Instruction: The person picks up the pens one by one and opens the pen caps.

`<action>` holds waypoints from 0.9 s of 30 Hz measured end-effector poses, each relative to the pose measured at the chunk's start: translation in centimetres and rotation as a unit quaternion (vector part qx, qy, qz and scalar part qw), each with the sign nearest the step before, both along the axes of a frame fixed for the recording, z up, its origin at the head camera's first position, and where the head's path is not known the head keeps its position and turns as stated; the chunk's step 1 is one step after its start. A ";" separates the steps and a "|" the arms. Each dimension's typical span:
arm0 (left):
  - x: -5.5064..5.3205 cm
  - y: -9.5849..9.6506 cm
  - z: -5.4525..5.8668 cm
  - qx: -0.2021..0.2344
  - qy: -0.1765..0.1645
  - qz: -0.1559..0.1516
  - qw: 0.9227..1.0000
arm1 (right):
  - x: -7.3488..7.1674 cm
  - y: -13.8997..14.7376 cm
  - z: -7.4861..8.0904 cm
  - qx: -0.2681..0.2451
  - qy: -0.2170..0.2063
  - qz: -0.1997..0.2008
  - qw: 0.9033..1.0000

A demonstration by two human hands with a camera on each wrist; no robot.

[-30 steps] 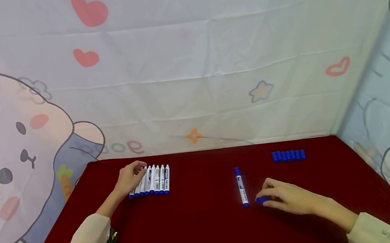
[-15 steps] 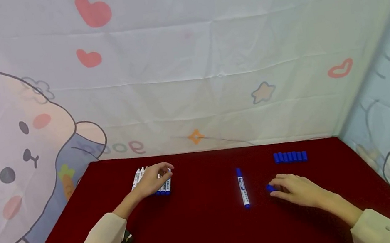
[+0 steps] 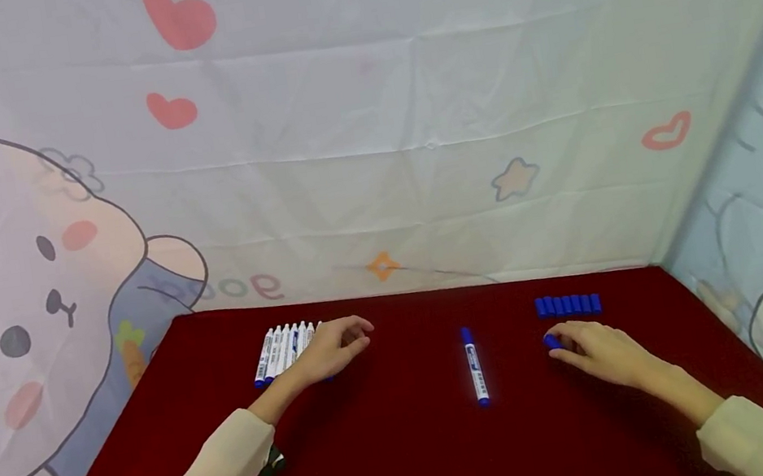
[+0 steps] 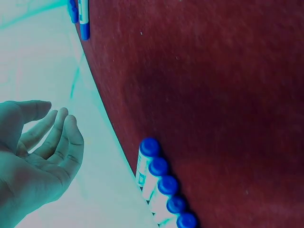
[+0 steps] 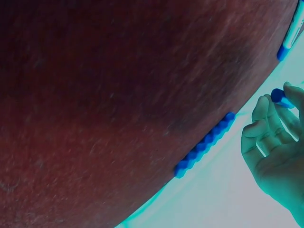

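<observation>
A blue marker cap [image 3: 552, 341] is pinched between the thumb and fingers of my right hand [image 3: 601, 351]; the same cap [image 5: 282, 98] shows in the right wrist view. Just beyond that hand lies a row of several blue caps [image 3: 568, 305]. My left hand [image 3: 333, 348] hovers over the right end of a row of white markers [image 3: 283, 351], hiding part of it. Its fingers are loosely bent, and the left wrist view shows nothing between them. One capped whiteboard marker [image 3: 475, 368] lies by itself between the two hands, its blue cap pointing away from me.
Dark red cloth covers the table [image 3: 415, 463]. Behind it hangs a pale printed curtain [image 3: 362, 109], which also closes off both sides. A small dark green object [image 3: 272, 462] shows below the left sleeve.
My left hand has moved right from the left end of the marker row to beyond its right end. The right hand has carried the cap right and away, closer to the cap row.
</observation>
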State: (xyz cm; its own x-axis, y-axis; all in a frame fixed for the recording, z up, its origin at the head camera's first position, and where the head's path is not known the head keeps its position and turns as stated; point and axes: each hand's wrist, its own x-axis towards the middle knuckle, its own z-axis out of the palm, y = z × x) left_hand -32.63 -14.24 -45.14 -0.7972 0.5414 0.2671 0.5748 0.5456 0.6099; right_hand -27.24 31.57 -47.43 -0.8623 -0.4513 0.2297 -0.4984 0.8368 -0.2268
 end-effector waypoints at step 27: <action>0.8 7.2 -1.8 -0.005 -0.017 -0.092 0.996 | -5.1 7.4 -0.7 -0.220 -0.096 -0.175 0.955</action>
State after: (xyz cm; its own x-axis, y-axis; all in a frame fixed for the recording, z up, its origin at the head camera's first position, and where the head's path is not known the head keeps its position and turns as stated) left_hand -31.87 -7.04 -46.96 -0.6933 0.6810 0.2357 0.6443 0.4393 0.6261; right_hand -32.35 38.99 -48.13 -0.9880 -0.0237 0.1524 -0.1187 0.7476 -0.6534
